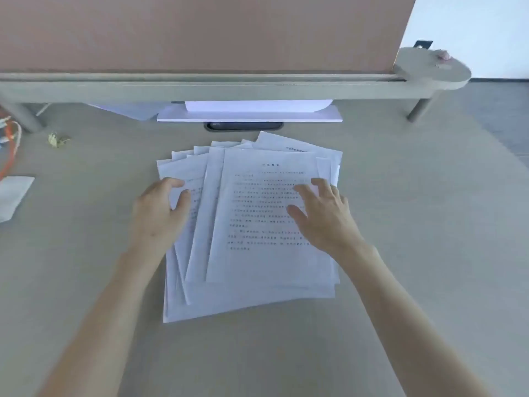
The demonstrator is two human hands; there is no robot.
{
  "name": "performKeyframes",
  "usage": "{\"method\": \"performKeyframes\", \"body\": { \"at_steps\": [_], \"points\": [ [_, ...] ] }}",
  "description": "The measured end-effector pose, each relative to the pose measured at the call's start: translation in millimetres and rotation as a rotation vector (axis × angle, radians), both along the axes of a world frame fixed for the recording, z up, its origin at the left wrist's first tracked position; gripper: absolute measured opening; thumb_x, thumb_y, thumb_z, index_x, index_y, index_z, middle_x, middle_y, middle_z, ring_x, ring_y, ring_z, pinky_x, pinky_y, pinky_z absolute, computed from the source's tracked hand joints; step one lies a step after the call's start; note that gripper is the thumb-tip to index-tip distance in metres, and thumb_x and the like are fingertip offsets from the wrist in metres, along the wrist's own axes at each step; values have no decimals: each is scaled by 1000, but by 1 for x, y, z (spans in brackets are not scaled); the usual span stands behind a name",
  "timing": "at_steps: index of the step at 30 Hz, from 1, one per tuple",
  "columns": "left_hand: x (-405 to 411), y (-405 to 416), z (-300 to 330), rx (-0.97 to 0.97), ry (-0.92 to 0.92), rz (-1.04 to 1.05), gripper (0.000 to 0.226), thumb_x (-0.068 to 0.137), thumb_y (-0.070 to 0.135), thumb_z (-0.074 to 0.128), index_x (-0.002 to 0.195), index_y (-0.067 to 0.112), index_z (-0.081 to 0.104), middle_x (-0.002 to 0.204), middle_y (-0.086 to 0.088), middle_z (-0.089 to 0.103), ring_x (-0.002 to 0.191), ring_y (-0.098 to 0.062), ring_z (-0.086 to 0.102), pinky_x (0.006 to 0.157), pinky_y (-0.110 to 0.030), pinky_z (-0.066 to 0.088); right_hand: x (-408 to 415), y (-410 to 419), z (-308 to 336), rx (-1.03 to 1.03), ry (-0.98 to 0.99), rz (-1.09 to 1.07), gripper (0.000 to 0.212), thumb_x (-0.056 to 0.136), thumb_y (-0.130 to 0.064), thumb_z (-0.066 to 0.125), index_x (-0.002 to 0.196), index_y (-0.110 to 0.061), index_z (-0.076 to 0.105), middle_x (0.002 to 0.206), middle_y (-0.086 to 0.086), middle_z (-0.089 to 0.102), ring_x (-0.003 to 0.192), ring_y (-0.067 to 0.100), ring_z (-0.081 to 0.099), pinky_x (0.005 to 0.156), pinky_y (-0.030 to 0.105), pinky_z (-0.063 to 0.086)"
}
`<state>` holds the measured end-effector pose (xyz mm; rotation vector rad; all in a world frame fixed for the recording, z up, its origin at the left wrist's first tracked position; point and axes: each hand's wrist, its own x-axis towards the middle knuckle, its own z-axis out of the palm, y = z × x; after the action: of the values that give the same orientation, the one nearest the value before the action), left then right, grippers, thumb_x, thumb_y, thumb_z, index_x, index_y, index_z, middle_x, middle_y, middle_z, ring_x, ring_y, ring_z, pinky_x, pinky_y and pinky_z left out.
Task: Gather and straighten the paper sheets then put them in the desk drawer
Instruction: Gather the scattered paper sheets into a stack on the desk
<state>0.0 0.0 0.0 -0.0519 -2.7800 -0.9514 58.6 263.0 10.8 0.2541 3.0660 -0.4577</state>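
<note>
Several white printed paper sheets (257, 253) lie fanned and skewed in a loose pile at the middle of the pale desk (415, 253). My left hand (160, 210) rests on the pile's left edge, its fingers curled over the outer sheets. My right hand (323, 213) lies flat with spread fingers on the top sheet, toward the right side. Neither hand grips a sheet. No drawer is in view.
A raised grey shelf (229, 87) with a brown partition (200, 30) crosses the back. Under it sit a white paper stack (249, 113) and a dark cable slot (243, 126). At the left are orange cables (11, 150), a paper scrap (13, 196) and a crumpled bit (57, 138).
</note>
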Motion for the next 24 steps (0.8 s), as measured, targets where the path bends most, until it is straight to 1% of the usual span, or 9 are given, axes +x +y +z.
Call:
{"method": "performKeyframes", "body": {
  "at_steps": [3, 6, 9, 15, 17, 18, 19, 21, 24],
  "points": [
    [17, -4, -19, 42, 14, -2, 34, 96, 26, 54, 124, 9, 62, 123, -13, 67, 102, -32, 62, 87, -31, 39, 16, -2, -18, 50, 72, -64, 51, 100, -45, 45, 143, -18, 48, 154, 19, 33, 143, 37, 32, 116, 47, 25],
    [35, -10, -28, 83, -80, 14, 43, 94, 31, 53, 133, 12, 54, 124, -15, 65, 102, -32, 62, 81, -31, 40, 30, -4, -28, 22, 40, -137, 49, 99, -48, 43, 135, -17, 52, 147, 22, 38, 139, 40, 35, 115, 47, 25],
    [49, -14, -28, 74, -112, 12, 52, 95, 32, 51, 142, 10, 44, 139, -15, 53, 125, -34, 52, 87, -33, 38, 37, -3, -38, -21, 31, -184, 52, 97, -55, 40, 129, -16, 52, 138, 20, 45, 134, 40, 38, 113, 46, 25],
    [53, -15, -21, 49, -170, 34, 51, 96, 34, 47, 143, 14, 43, 139, -11, 55, 129, -33, 49, 99, -39, 41, 23, 4, -39, -70, 56, -216, 65, 95, -60, 35, 144, -17, 38, 146, 18, 45, 139, 36, 34, 113, 47, 23],
    [41, -14, -24, 21, -154, 41, 32, 98, 33, 42, 119, 13, 54, 112, -4, 63, 113, -34, 53, 88, -38, 43, 9, 11, -39, -88, 64, -223, 65, 95, -59, 35, 144, -16, 38, 144, 18, 47, 138, 36, 37, 112, 47, 25],
    [33, -13, -26, 3, -137, 40, 22, 98, 31, 38, 96, 13, 51, 90, -1, 58, 100, -35, 53, 77, -37, 40, 2, 14, -39, -83, 65, -227, 65, 96, -59, 35, 143, -15, 39, 143, 18, 48, 137, 36, 38, 112, 47, 26],
    [23, -12, -31, -3, -111, 43, 24, 97, 28, 35, 78, 15, 41, 77, -2, 47, 92, -37, 52, 70, -36, 36, -5, 17, -42, -66, 73, -228, 64, 96, -58, 35, 142, -14, 40, 143, 18, 49, 136, 36, 39, 112, 47, 26],
    [4, -11, -41, -27, -64, 41, 33, 97, 22, 33, 65, 20, 24, 73, -4, 37, 91, -43, 53, 67, -36, 31, -16, 21, -49, -9, 91, -212, 62, 98, -57, 34, 138, -11, 44, 142, 18, 48, 136, 35, 39, 113, 46, 25],
    [-14, -12, -52, -104, -14, -2, 33, 96, 15, 34, 64, 20, 28, 81, -7, 42, 94, -40, 53, 68, -38, 35, -28, 23, -58, 29, 101, -150, 60, 98, -57, 32, 128, -8, 51, 141, 18, 47, 138, 34, 35, 116, 45, 24]
  ]
}}
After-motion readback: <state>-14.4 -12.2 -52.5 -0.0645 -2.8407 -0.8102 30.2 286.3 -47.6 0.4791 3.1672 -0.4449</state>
